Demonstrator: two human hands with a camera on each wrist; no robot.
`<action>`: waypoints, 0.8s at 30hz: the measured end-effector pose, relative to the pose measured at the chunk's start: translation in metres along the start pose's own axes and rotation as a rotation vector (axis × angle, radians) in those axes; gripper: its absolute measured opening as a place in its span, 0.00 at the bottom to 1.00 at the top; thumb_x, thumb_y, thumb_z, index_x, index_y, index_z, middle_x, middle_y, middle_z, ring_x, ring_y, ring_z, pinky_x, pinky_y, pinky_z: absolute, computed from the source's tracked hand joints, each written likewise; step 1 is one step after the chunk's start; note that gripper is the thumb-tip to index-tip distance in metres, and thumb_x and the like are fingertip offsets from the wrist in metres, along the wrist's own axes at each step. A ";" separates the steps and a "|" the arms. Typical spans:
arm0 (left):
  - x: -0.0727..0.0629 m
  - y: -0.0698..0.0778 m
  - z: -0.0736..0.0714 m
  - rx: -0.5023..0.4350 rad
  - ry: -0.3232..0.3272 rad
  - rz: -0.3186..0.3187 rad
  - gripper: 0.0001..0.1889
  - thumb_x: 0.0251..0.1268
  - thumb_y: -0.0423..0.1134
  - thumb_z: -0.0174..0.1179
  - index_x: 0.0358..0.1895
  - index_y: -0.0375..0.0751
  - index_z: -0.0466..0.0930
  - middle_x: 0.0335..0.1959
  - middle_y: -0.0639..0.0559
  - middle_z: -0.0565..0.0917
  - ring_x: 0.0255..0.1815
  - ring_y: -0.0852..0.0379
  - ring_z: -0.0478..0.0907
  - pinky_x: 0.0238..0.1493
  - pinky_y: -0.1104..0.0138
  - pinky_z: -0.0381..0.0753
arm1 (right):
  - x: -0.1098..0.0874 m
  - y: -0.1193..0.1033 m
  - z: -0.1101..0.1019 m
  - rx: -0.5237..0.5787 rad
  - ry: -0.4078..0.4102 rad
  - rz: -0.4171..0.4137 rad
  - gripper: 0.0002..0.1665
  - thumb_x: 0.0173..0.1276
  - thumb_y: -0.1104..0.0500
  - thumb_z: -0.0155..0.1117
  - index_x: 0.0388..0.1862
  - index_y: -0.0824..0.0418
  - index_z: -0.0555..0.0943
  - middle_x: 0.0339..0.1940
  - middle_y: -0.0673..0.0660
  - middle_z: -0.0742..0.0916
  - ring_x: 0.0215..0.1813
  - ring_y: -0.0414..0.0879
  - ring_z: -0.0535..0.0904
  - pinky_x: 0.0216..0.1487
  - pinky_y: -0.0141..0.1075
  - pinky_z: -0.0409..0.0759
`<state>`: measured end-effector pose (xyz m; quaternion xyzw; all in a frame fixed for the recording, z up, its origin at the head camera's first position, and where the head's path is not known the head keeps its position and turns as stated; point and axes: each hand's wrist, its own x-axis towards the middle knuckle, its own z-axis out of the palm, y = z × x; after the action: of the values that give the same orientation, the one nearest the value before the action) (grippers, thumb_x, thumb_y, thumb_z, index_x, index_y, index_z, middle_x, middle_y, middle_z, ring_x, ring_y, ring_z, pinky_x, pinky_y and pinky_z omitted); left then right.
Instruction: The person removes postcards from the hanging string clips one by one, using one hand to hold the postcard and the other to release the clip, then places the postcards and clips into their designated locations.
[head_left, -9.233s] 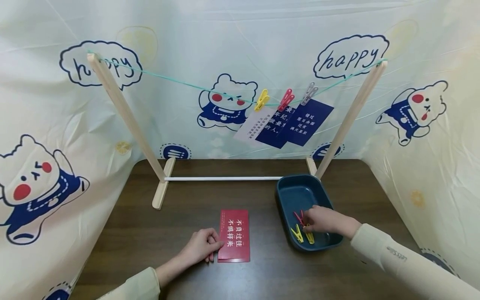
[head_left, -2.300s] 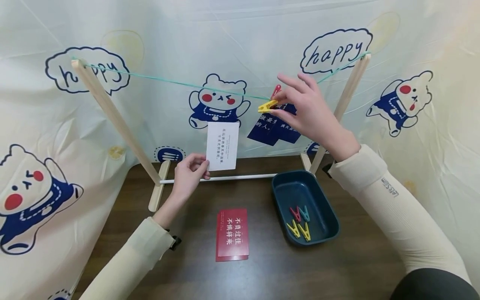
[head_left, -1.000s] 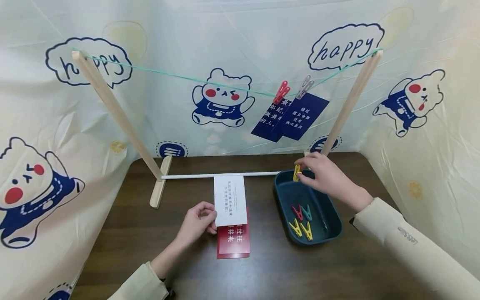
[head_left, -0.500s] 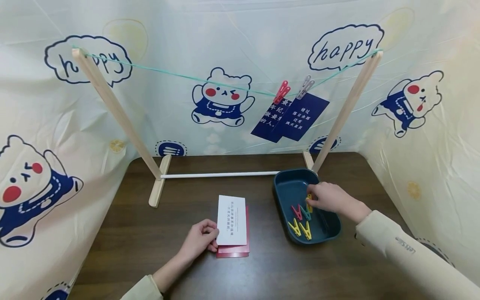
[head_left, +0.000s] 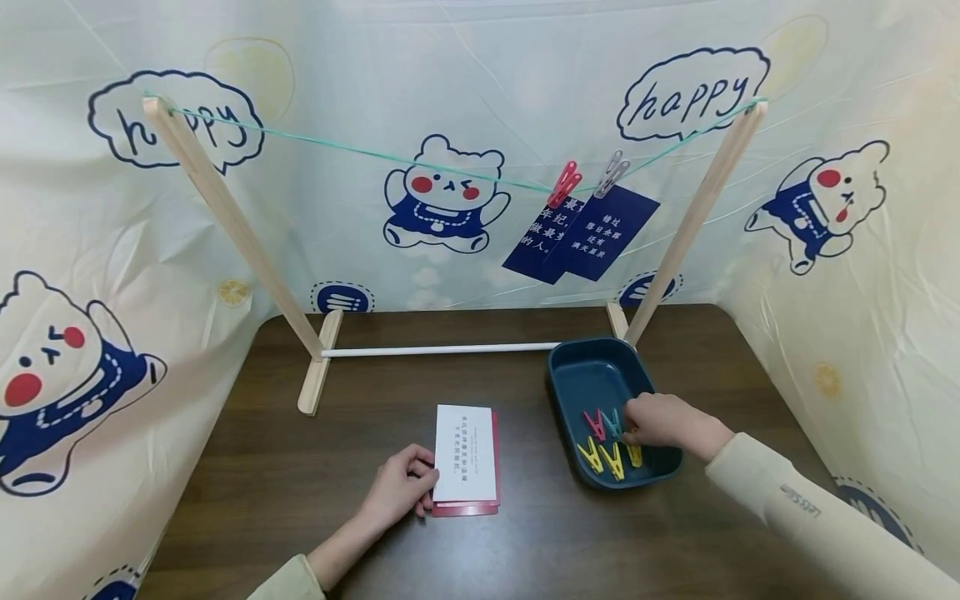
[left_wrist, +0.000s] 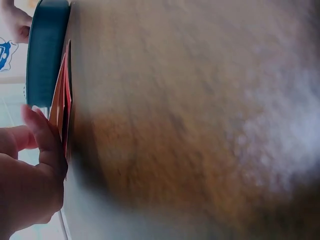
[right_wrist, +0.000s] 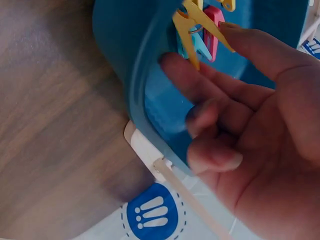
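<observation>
Left hand: low in the frame, left of centre, my left hand (head_left: 401, 483) pinches the left edge of a white card (head_left: 465, 454) between thumb and fingers.
White card: lower centre, print facing up, lying over red cards (head_left: 480, 510) that show along its right and bottom edges; in the left wrist view the layers stand apart near my fingers.
Right hand: lower right of centre, my right hand (head_left: 667, 423) reaches into the tray, thumb and index finger at the two legs of a yellow clothespin (head_left: 634, 455), lightly grasping it; my other fingers curl toward the palm.
Tray: the dark blue tray (head_left: 592, 375) sits right of centre on the brown table (head_left: 262, 450).
Inside the tray: left of my right hand lie a pink clothespin (head_left: 594, 425), a teal clothespin (head_left: 612, 423) and two more yellow clothespins (head_left: 612, 461).
Line: a green string (head_left: 337, 147) sags across the upper half between two wooden posts (head_left: 232, 233).
Hanging cards: right of upper centre, a red clip (head_left: 564, 184) and a grey clip (head_left: 611, 175) hold two overlapping blue cards (head_left: 611, 237), both tilted.
Rod: a white rod (head_left: 442, 350) runs across the middle, low between the posts.
</observation>
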<state>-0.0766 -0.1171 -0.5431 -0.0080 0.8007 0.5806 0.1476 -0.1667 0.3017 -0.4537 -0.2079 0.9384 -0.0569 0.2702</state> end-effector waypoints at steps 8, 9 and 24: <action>0.001 -0.002 -0.002 0.101 -0.039 0.012 0.12 0.68 0.30 0.65 0.51 0.31 0.78 0.25 0.50 0.84 0.13 0.58 0.76 0.16 0.66 0.79 | -0.001 -0.001 0.008 -0.087 -0.001 0.035 0.14 0.69 0.53 0.74 0.33 0.61 0.82 0.22 0.51 0.78 0.24 0.43 0.75 0.29 0.36 0.82; 0.002 -0.003 -0.002 0.106 -0.040 0.010 0.12 0.68 0.30 0.65 0.51 0.32 0.78 0.25 0.50 0.84 0.13 0.58 0.76 0.16 0.66 0.79 | -0.001 -0.001 0.009 -0.087 -0.002 0.040 0.14 0.69 0.53 0.74 0.34 0.61 0.82 0.23 0.51 0.78 0.24 0.43 0.75 0.30 0.37 0.83; 0.000 0.001 -0.001 0.170 -0.033 0.020 0.14 0.70 0.33 0.65 0.54 0.35 0.75 0.24 0.52 0.81 0.13 0.56 0.77 0.16 0.65 0.80 | -0.002 -0.003 0.017 -0.156 0.037 0.041 0.16 0.70 0.51 0.74 0.33 0.61 0.82 0.22 0.51 0.78 0.24 0.43 0.74 0.29 0.37 0.84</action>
<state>-0.0768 -0.1173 -0.5420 0.0223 0.8447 0.5119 0.1548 -0.1552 0.2997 -0.4664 -0.2078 0.9489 0.0182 0.2368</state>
